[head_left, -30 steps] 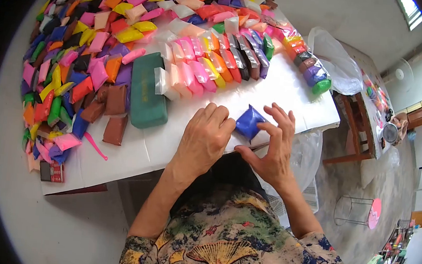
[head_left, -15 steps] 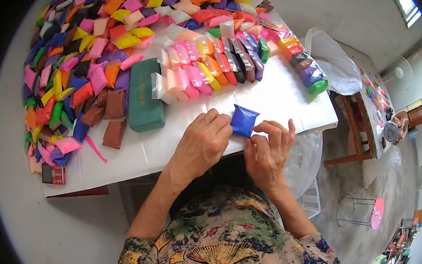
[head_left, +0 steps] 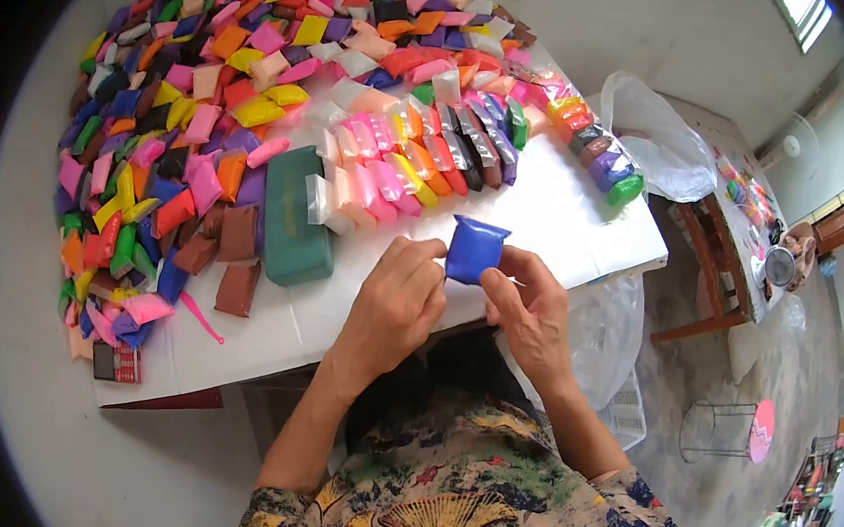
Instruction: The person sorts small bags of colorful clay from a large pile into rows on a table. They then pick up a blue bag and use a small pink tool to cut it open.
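Note:
A shiny blue packet (head_left: 475, 250) is held up between my two hands, over the front edge of the white table (head_left: 585, 240). My right hand (head_left: 530, 308) pinches its lower right side with thumb and fingers. My left hand (head_left: 397, 296) has its fingers curled, the fingertips at the packet's left edge; whether they grip it is hard to see. Behind my left hand stands a green box (head_left: 297, 218). Next to the box lie rows of clear-wrapped packets (head_left: 401, 161) in pink, yellow, orange, red, black, brown and blue.
A big heap of coloured packets (head_left: 203, 124) covers the table's left and back. A multicoloured row in clear wrap (head_left: 597, 153) lies at the right. A pink strip (head_left: 202, 319) and a small red-black box (head_left: 118, 362) are front left. Beyond are a plastic bag (head_left: 659, 134) and a stool (head_left: 759, 431).
My right hand's fingers have closed on the blue packet, which has turned more upright and shifted slightly left. The table and its contents have shifted a little in view.

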### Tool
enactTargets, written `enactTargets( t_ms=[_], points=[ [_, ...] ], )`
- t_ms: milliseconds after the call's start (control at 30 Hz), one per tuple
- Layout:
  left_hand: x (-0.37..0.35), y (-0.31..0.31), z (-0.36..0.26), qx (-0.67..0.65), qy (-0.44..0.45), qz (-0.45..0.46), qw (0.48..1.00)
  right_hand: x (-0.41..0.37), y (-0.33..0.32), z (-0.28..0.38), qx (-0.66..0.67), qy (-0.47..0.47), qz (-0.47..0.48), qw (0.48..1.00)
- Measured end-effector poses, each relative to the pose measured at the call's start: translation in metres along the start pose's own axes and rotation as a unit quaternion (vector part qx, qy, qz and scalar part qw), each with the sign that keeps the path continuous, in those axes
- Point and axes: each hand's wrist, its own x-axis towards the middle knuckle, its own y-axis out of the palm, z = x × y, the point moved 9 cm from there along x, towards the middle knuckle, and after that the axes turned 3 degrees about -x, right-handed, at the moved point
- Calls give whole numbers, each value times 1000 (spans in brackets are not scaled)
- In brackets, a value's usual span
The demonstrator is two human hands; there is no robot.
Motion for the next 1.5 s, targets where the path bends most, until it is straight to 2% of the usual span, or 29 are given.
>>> enactTargets(
  t_ms=[67, 167, 233, 300, 400, 433, 533, 667, 767, 867, 967, 1167, 1300, 1367, 1400, 1500],
  points=[
    [-2, 2, -2, 6, 4, 14, 1000, 6, 6, -5, 69, 33, 26, 997],
    [0, 2, -1, 16, -1, 25, 1000, 17, 1, 3, 42, 0, 35, 999],
    [1, 3, 2, 21, -14, 17, 1000, 32, -21, 12, -82, -71, -40, 993],
    [2, 4, 7, 31, -36, 3, 999, 48, -41, 33, -234, -182, -142, 944],
    [-1, 13, 14, 50, -63, 45, 996, 76, -53, 43, -394, -285, -195, 851],
    [-1, 13, 14, 54, -66, 47, 995, 88, -55, 39, -417, -257, -193, 850],
    [-3, 14, 16, 55, -82, 50, 994, 112, -44, 26, -522, -261, -158, 796],
    [-4, 12, 19, 46, -97, 49, 993, 109, -46, 22, -487, -264, -117, 824],
    [-3, 12, 19, 50, -98, 46, 993, 114, -54, 14, -438, -210, -88, 869],
    [-3, 13, 18, 58, -90, 50, 993, 129, -55, 4, -420, -204, -58, 883],
    [-4, 14, 18, 62, -83, 49, 993, 140, -51, 4, -428, -224, -50, 874],
    [-5, 14, 17, 73, -68, 48, 994, 145, -51, 4, -436, -196, -44, 877],
    [-9, 16, 21, 67, -88, 65, 992, 138, -55, 9, -448, -238, -73, 859],
    [-8, 18, 21, 66, -87, 77, 991, 122, -54, 33, -488, -256, -113, 827],
    [-7, 18, 21, 74, -84, 76, 991, 110, -43, 56, -504, -304, -131, 797],
    [-7, 24, 22, 83, -76, 82, 990, 101, 0, 100, -451, -347, -83, 818]
  ],
)
